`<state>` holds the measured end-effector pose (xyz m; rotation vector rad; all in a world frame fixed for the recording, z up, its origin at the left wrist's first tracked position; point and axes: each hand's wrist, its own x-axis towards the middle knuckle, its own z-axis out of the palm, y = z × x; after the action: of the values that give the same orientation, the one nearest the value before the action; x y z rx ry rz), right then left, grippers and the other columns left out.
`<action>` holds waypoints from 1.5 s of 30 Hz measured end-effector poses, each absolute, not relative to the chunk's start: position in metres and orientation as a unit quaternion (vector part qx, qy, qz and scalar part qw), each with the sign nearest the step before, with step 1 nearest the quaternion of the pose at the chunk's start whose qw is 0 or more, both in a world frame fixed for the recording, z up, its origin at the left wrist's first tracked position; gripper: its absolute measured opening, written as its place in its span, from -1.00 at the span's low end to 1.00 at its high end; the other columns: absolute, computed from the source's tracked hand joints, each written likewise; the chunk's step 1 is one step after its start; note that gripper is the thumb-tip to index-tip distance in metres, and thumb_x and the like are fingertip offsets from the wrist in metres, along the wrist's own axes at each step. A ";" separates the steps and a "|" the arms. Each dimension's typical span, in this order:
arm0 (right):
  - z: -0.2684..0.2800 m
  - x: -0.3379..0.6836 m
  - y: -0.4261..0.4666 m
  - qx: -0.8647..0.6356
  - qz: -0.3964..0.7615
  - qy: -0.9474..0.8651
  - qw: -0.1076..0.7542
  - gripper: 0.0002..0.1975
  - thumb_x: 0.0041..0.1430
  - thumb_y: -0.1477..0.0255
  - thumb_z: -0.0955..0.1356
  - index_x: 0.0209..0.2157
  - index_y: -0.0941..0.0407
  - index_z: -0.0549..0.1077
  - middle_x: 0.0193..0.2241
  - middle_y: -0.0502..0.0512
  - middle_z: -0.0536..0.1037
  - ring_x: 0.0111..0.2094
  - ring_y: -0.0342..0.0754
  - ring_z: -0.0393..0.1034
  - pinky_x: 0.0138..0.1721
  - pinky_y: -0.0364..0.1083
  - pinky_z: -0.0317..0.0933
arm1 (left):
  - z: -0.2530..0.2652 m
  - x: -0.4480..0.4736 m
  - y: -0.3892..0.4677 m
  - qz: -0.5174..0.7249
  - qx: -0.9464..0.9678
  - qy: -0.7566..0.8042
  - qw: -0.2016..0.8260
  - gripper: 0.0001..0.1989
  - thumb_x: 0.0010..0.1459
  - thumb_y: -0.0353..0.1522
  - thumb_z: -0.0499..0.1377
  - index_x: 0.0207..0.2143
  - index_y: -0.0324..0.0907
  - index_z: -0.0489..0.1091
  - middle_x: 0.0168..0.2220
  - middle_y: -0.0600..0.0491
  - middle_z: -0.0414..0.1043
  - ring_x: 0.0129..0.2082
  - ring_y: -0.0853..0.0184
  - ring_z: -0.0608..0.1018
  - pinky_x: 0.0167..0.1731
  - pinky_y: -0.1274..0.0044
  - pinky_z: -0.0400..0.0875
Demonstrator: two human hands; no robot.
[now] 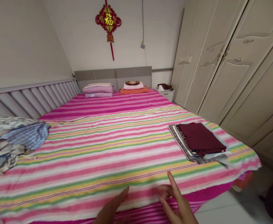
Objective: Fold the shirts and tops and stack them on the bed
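Both hands are in the lower part of the head view, over the near edge of the bed. My left hand [113,207] holds nothing that I can see; a finger points forward, and the rest is partly cut off by the frame. To its right, my right hand [178,203] is empty with its fingers apart, slightly blurred. Beneath them lies a striped sheet [108,149] in pink, white, yellow and green. A stack of folded clothes, topped by a maroon shirt [200,137], rests on the right side, beyond my right hand and apart from it.
Loose clothes [31,135] are heaped at the left edge. Folded lilac bedding [99,89] and a pink pillow [133,86] sit by the headboard [129,73]. A bed rail [38,98] runs along the left. The wardrobe [234,77] stands on the right, past a nightstand [168,94].
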<state>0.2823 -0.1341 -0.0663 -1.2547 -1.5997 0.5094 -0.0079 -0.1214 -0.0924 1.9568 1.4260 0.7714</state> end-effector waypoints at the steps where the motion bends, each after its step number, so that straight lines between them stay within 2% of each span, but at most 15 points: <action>1: -0.050 0.282 -0.131 -0.496 0.186 -0.667 0.523 -0.25 0.32 0.38 0.23 0.39 -0.09 -0.28 -0.24 0.08 0.59 -0.35 -0.10 0.52 -0.25 -0.11 0.44 | -0.064 -0.002 -0.120 0.302 0.738 0.528 0.292 -0.30 0.01 -0.07 0.27 0.22 0.14 0.25 -0.07 0.00 0.58 -0.11 0.16 0.60 -0.09 0.36 0.54; 2: -0.035 0.282 -0.129 -0.475 0.163 -0.672 0.544 -0.22 0.31 0.42 0.24 0.39 -0.11 -0.30 -0.25 0.07 0.58 -0.37 -0.11 0.51 -0.25 -0.10 0.44 | -0.036 0.005 -0.119 0.337 0.727 0.532 0.272 -0.26 0.02 -0.08 0.27 0.26 0.10 0.19 -0.20 0.02 0.59 -0.22 0.21 0.61 -0.16 0.40 0.56; 4: -0.006 0.282 -0.126 -0.437 0.116 -0.676 0.582 -0.17 0.29 0.50 0.26 0.38 -0.14 -0.31 -0.26 0.04 0.57 -0.41 -0.13 0.49 -0.25 -0.07 0.45 | 0.010 0.018 -0.120 0.444 0.690 0.534 0.203 -0.23 0.09 -0.14 0.24 0.32 0.05 0.05 -0.48 0.14 0.47 -0.50 0.34 0.52 -0.34 0.47 0.55; 7: 0.028 0.284 -0.123 -0.402 0.063 -0.677 0.613 -0.10 0.24 0.58 0.30 0.37 -0.22 -0.32 -0.28 0.00 0.56 -0.46 -0.15 0.46 -0.27 -0.04 0.46 | 0.051 0.031 -0.124 0.548 0.663 0.494 0.128 -0.12 0.10 -0.22 0.27 0.37 0.02 -0.13 -0.64 0.30 0.23 -0.67 0.44 0.32 -0.49 0.55 0.45; 10: 0.045 0.284 -0.116 -0.402 0.035 -0.674 0.619 -0.06 0.22 0.58 0.33 0.36 -0.26 -0.33 -0.34 -0.07 0.52 -0.51 -0.17 0.42 -0.35 -0.06 0.44 | 0.062 0.038 -0.119 0.576 0.640 0.494 0.119 -0.03 0.08 -0.24 0.30 0.38 -0.03 -0.23 -0.63 0.32 0.21 -0.66 0.46 0.31 -0.50 0.58 0.41; 13: 0.043 0.283 -0.106 -0.434 0.053 -0.674 0.595 -0.04 0.22 0.51 0.34 0.37 -0.18 -0.41 -0.42 -0.11 0.47 -0.56 -0.18 0.36 -0.46 -0.13 0.37 | 0.056 0.044 -0.105 0.561 0.616 0.526 0.172 0.01 0.09 -0.21 0.27 0.39 -0.08 -0.31 -0.61 0.31 0.22 -0.62 0.45 0.35 -0.48 0.57 0.41; 15: 0.034 0.282 -0.098 -0.471 0.102 -0.671 0.563 -0.03 0.22 0.46 0.33 0.38 -0.06 -0.45 -0.47 -0.12 0.44 -0.59 -0.18 0.32 -0.52 -0.17 0.30 | 0.044 0.047 -0.094 0.541 0.605 0.542 0.219 0.03 0.09 -0.19 0.26 0.39 -0.12 -0.37 -0.60 0.30 0.23 -0.61 0.44 0.36 -0.49 0.57 0.39; 18: 0.012 0.282 -0.084 -0.521 0.196 -0.659 0.506 -0.03 0.16 0.43 0.33 0.39 0.05 -0.39 -0.55 -0.16 0.40 -0.63 -0.17 0.28 -0.56 -0.18 0.23 | 0.018 0.048 -0.082 0.500 0.589 0.572 0.275 0.07 0.07 -0.18 0.25 0.39 -0.16 -0.42 -0.60 0.29 0.25 -0.61 0.42 0.35 -0.51 0.56 0.33; 24: -0.031 0.290 -0.059 -0.604 0.295 -0.622 0.402 0.06 -0.06 0.52 0.35 0.39 0.06 -0.30 -0.67 -0.26 0.28 -0.62 -0.12 0.28 -0.51 -0.16 0.16 | -0.028 0.045 -0.070 0.445 0.588 0.596 0.319 0.04 0.04 -0.18 0.23 0.39 -0.18 -0.35 -0.62 0.30 0.20 -0.61 0.41 0.31 -0.54 0.54 0.25; 36: -0.050 0.304 -0.052 -0.616 0.326 -0.594 0.401 0.05 -0.06 0.55 0.36 0.39 0.04 -0.25 -0.66 -0.26 0.28 -0.60 -0.13 0.28 -0.50 -0.18 0.16 | -0.041 0.048 -0.061 0.383 0.623 0.609 0.307 0.10 0.01 -0.08 0.20 0.38 -0.19 -0.43 -0.64 0.31 0.21 -0.63 0.35 0.37 -0.55 0.53 0.22; 39: -0.067 0.318 -0.046 -0.626 0.327 -0.594 0.384 0.00 -0.02 0.52 0.37 0.39 0.08 -0.20 -0.67 -0.26 0.27 -0.61 -0.13 0.27 -0.51 -0.19 0.15 | -0.053 0.046 -0.062 0.364 0.629 0.615 0.304 0.04 0.01 -0.06 0.18 0.39 -0.20 -0.29 -0.65 0.30 0.22 -0.63 0.34 0.37 -0.55 0.53 0.24; 41: -0.076 0.338 -0.038 -0.640 0.293 -0.604 0.373 -0.14 0.09 0.43 0.35 0.37 0.10 -0.08 -0.66 -0.22 0.32 -0.60 -0.12 0.29 -0.51 -0.18 0.16 | -0.067 0.041 -0.063 0.314 0.659 0.601 0.325 -0.08 -0.03 -0.06 0.19 0.33 -0.20 0.01 -0.65 0.26 0.27 -0.63 0.35 0.38 -0.56 0.53 0.26; 43: -0.076 0.367 -0.027 -0.675 0.189 -0.614 0.362 -0.38 0.21 0.34 0.28 0.29 0.12 0.16 -0.58 -0.09 0.43 -0.52 -0.09 0.35 -0.44 -0.14 0.22 | -0.085 0.036 -0.067 0.269 0.688 0.579 0.345 -0.26 -0.07 -0.06 0.20 0.16 -0.16 0.33 -0.64 0.21 0.34 -0.62 0.35 0.40 -0.55 0.52 0.30; 45: -0.070 0.400 -0.015 -0.714 0.068 -0.602 0.350 -0.54 0.28 0.29 0.22 0.15 0.17 0.36 -0.38 0.11 0.55 -0.33 0.00 0.43 -0.26 -0.05 0.29 | -0.105 0.030 -0.073 0.254 0.697 0.571 0.352 -0.39 -0.08 -0.03 0.20 0.01 -0.11 0.47 -0.63 0.17 0.40 -0.61 0.34 0.43 -0.52 0.52 0.36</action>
<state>0.3996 -0.0146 -0.0698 -1.8509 -1.5604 0.1772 0.0296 -0.0730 -0.1050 1.8039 1.4779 0.6577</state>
